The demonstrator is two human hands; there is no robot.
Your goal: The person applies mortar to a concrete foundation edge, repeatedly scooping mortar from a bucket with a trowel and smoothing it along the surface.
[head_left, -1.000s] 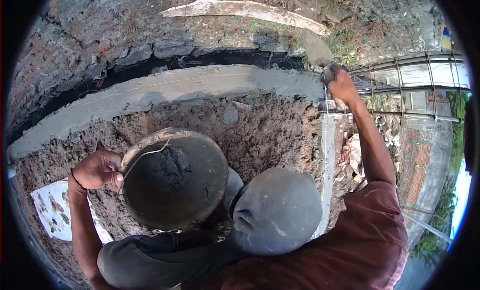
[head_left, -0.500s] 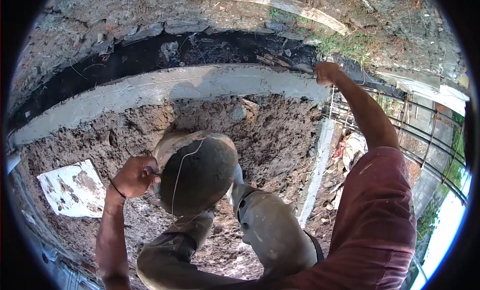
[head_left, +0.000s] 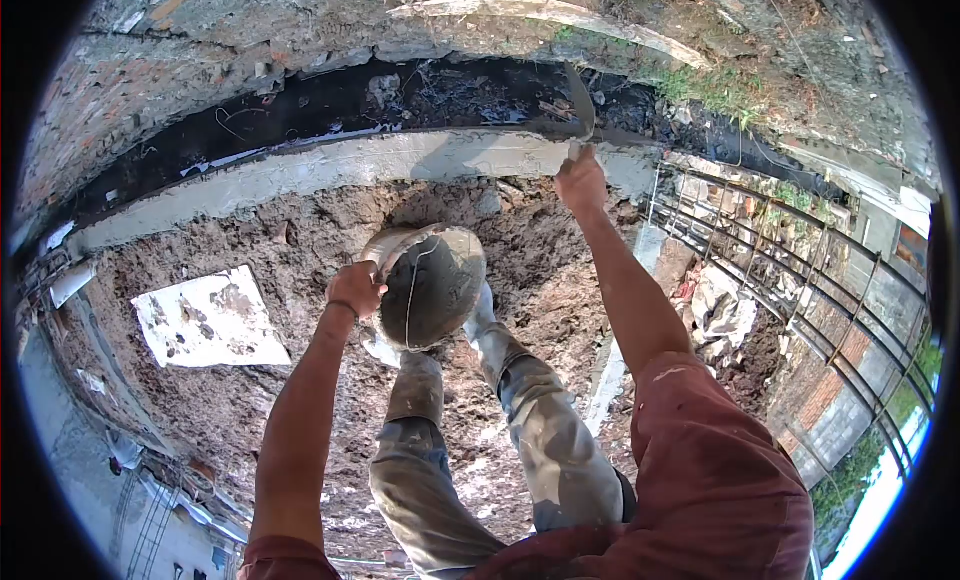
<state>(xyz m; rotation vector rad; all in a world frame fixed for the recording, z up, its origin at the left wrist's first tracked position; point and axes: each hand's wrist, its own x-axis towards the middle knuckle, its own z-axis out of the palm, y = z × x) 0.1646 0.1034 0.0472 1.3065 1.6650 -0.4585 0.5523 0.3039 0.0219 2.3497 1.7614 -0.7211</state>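
Observation:
My left hand (head_left: 356, 288) is closed on the near-left rim of a bucket (head_left: 435, 290) with a thin wire handle lying across its mouth. The bucket is tilted toward me and its inside looks grey; how much it contains I cannot tell. In my right hand (head_left: 582, 183) is a trowel (head_left: 581, 102), gripped by its handle, its blade pointing away from me. This hand is over the near side of a long band of smooth grey mortar (head_left: 350, 163), with the blade reaching past its far edge.
Beyond the mortar band runs a dark, wet trench (head_left: 270, 110). A white stained board (head_left: 212, 318) lies on the rough soil at left. Steel reinforcing bars (head_left: 800, 280) extend along the right, beside a pale sack (head_left: 722, 308). My legs stand just below the bucket.
My right hand has moved left with the trowel, whose blade now shows above the band. The view has pulled back, and the bucket looks smaller. My left hand still grips its rim.

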